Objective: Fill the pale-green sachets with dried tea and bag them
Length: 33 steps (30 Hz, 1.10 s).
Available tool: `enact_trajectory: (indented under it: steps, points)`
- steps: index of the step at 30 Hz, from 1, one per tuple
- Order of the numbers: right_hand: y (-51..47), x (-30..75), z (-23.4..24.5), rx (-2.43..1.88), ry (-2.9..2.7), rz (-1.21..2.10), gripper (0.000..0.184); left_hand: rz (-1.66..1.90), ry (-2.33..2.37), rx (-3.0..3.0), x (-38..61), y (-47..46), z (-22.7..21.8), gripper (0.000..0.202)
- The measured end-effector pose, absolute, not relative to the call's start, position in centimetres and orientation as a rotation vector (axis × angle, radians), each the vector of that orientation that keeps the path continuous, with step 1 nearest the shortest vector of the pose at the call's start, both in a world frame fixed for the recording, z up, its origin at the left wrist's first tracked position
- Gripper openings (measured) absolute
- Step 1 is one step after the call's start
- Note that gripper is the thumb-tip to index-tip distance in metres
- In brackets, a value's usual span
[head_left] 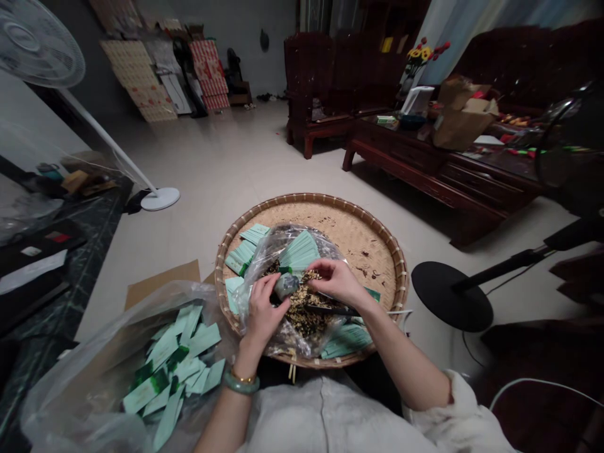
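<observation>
My left hand (265, 309) grips a small pale green packet (285, 285) between thumb and fingers, its dark, shiny end facing right. Close beside it, the fingers of my right hand (336, 281) are pinched together on some yellowish-brown dried flakes (309, 277). Below both hands lies a heap of loose dried flakes (311, 322) on a clear plastic bag (255, 277). A dark, narrow tool (330, 310) rests across the heap, partly under my right forearm. Fanned green packets (299, 250) lie just behind the hands. All this sits in a round woven bamboo tray (401, 270).
More green packets stand in the tray at left (240, 257) and front right (346, 340). A large plastic bag (80, 384) holding several loose packets (189, 352) is at my left. Fan bases stand left (160, 199) and right (453, 296); a wooden table (425, 163) is beyond.
</observation>
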State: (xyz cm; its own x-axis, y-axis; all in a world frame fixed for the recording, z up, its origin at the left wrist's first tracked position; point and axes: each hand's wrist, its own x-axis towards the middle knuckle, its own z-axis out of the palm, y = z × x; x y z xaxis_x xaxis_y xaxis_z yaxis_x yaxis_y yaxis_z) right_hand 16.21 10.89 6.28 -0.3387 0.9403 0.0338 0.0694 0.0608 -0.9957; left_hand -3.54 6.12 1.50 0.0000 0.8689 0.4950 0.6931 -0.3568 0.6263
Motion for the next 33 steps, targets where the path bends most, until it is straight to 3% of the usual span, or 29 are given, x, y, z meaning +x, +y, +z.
enact_trajectory:
  steps: [16, 25, 33]
  points:
    - [9.6, 14.8, 9.8, -1.190, -2.346, 0.643, 0.025, 1.250, 1.590, 2.148, -2.5, 6.0, 1.6, 0.054]
    - [8.8, 13.8, 9.6, -1.093, -2.210, 0.739, 0.036, 1.273, 1.578, 2.146, -2.4, 6.0, 1.5, 0.055]
    - [8.2, 14.4, 9.9, -1.011, -1.835, 0.790, 0.023, 1.303, 1.605, 2.073, -2.4, 6.1, 1.4, 0.056]
